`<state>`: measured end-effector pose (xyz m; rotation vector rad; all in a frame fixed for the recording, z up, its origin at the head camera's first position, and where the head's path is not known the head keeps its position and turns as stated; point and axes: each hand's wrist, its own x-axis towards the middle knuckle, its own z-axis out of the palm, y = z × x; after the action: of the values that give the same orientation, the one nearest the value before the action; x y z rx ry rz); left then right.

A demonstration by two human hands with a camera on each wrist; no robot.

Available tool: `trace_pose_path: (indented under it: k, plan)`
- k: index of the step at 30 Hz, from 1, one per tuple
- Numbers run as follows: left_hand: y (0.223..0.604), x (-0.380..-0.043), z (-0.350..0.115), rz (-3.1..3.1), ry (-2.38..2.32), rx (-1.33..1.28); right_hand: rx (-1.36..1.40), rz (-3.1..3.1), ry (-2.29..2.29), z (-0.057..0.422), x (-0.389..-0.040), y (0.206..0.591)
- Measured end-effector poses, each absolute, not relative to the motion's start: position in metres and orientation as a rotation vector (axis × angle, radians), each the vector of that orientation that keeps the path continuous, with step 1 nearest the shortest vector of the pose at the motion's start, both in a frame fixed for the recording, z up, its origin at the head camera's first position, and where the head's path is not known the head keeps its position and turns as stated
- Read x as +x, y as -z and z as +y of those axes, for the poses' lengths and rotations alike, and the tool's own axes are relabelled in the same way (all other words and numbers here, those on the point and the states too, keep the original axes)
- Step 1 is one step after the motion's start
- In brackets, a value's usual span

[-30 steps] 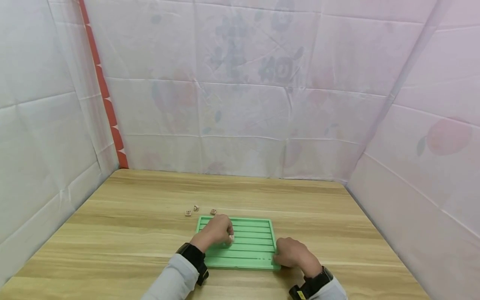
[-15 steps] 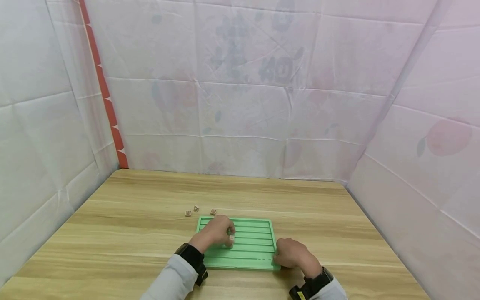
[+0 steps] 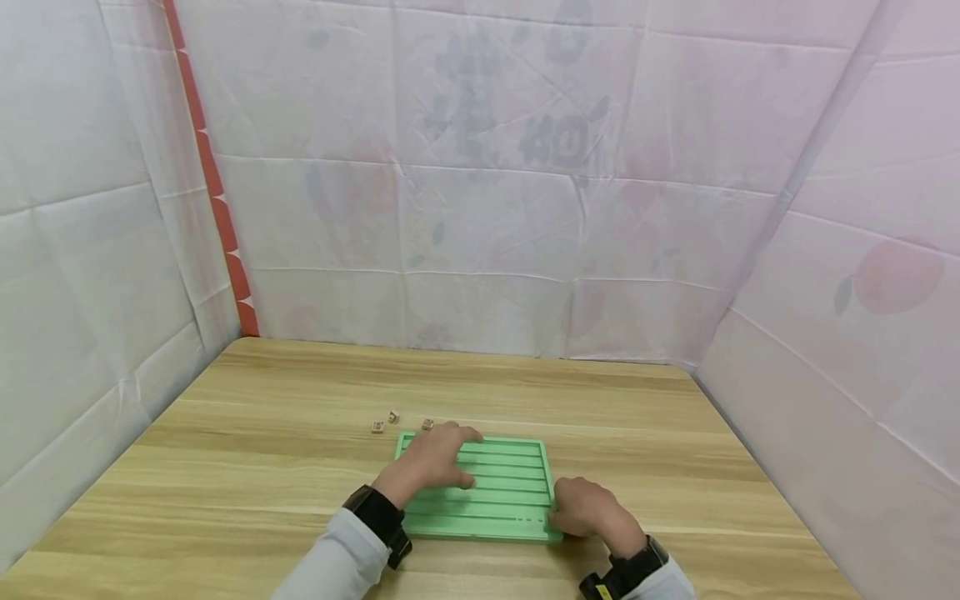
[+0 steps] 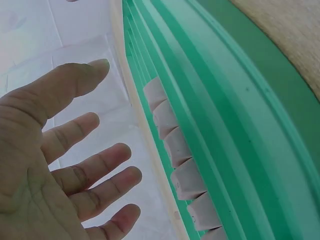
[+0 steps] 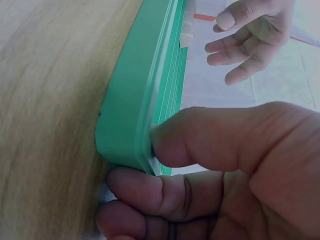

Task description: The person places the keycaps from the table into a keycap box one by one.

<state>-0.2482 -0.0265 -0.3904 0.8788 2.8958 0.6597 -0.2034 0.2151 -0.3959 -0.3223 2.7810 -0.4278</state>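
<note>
A green ridged tray (image 3: pixel 510 471) lies on the table. Over its left half hovers my left hand (image 3: pixel 433 460), fingers spread and nothing held; in the left wrist view the thumb (image 4: pixel 75 85) and fingers stand apart from the tray. Several pale pink keycaps (image 4: pixel 189 179) sit in a row in one groove, hidden behind the left hand in the head view. My right hand (image 3: pixel 588 507) grips the tray's near right corner; in the right wrist view its thumb (image 5: pixel 195 137) presses on the rim with curled fingers against the outer side.
Beyond the tray's far left corner, loose keycaps lie on the wooden table (image 3: pixel 262 467): one at the left (image 3: pixel 377 427), one tipped over (image 3: pixel 393 417), and another keycap (image 3: pixel 427 424) close to the rim. White printed sheets (image 3: pixel 480 208) wall the back and sides.
My left hand has let go of the keycap it pinched; its fingers have spread and the hand has shifted slightly away. The right hand still holds the tray corner.
</note>
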Motion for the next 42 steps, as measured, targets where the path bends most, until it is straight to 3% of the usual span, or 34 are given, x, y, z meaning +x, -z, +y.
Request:
trace_pose_path:
  k: [42]
  plan:
    - [0.399, -0.300, -0.094, 3.091, -0.634, 0.619, -0.343, 2.792, 0.428, 0.216, -0.205, 0.394]
